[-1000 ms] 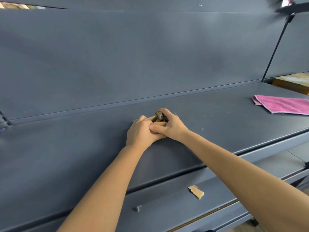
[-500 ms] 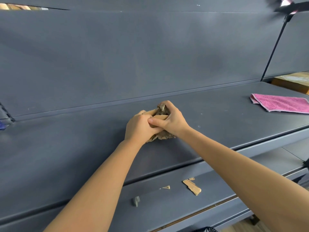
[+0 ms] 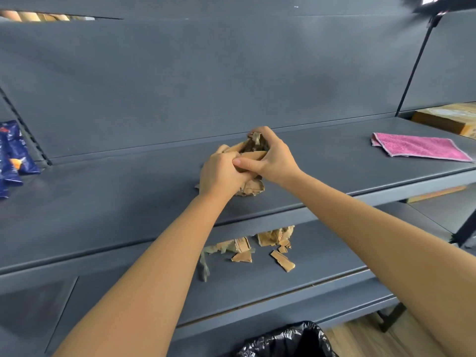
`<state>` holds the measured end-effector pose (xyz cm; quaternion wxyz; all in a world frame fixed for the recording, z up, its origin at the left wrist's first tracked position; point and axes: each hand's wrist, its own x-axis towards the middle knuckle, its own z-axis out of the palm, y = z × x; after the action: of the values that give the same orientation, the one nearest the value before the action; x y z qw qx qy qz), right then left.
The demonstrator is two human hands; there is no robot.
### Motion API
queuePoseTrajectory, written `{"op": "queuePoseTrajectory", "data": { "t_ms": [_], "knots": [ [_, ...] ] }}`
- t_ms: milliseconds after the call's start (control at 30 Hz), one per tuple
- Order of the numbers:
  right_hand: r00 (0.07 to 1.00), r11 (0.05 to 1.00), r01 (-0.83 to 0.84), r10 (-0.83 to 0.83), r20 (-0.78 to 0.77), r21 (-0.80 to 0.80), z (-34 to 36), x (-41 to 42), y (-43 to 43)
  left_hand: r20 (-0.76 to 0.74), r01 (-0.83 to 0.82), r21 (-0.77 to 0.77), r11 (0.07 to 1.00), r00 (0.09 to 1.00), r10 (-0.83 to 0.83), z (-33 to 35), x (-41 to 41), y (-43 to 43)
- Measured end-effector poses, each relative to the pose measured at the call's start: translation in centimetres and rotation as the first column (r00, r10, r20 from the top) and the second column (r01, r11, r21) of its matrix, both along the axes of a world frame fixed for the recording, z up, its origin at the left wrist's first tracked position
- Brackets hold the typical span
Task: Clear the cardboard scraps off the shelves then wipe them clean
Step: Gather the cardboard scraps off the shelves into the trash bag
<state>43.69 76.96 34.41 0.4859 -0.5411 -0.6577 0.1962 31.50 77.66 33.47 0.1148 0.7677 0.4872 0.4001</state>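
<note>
Both hands clasp one crumpled bundle of brown cardboard scraps (image 3: 251, 186) just above the middle of the upper grey shelf (image 3: 334, 176). My left hand (image 3: 221, 172) wraps it from the left and my right hand (image 3: 270, 158) pinches it from the top and right. More torn cardboard scraps (image 3: 268, 243) and a strip of tape lie scattered on the lower shelf (image 3: 257, 284), directly below my hands. A folded pink cloth (image 3: 417, 148) lies flat at the right end of the upper shelf.
A bin lined with a black bag (image 3: 286, 341) stands on the floor below the shelves. Blue packets (image 3: 13, 155) hang at the far left. A cardboard box (image 3: 448, 118) sits beyond the upright post at the right.
The hands have lifted the bundle slightly and it shows more below them. The view has tilted down, so the lower shelf's scraps and the black-bagged bin have come into sight.
</note>
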Motion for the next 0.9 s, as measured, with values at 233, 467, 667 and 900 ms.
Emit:
{"op": "queuePoseTrajectory", "data": {
  "t_ms": [233, 467, 667, 900],
  "knots": [
    [1.000, 0.999, 0.010, -0.010, 0.019, -0.032, -1.8, 2.8, -6.4, -0.044, 0.010, 0.002, 1.000, 0.999, -0.010, -2.2, 2.6, -6.1],
    [1.000, 0.993, -0.023, 0.024, 0.010, -0.113, -6.2, 5.7, -13.5, -0.005, -0.010, -0.091, 0.996, 1.000, 0.010, -6.2, 5.5, -13.9],
    [1.000, 0.976, -0.026, 0.021, -0.023, -0.215, -13.3, 8.1, -18.8, -0.037, -0.006, -0.259, 0.966, 0.999, -0.004, -13.3, 7.9, -18.9],
    [0.997, 0.917, -0.046, 0.016, -0.078, -0.396, -23.9, 9.4, -22.7, -0.072, -0.012, -0.416, 0.909, 0.997, -0.020, -23.5, 9.3, -22.8]
  ]
}}
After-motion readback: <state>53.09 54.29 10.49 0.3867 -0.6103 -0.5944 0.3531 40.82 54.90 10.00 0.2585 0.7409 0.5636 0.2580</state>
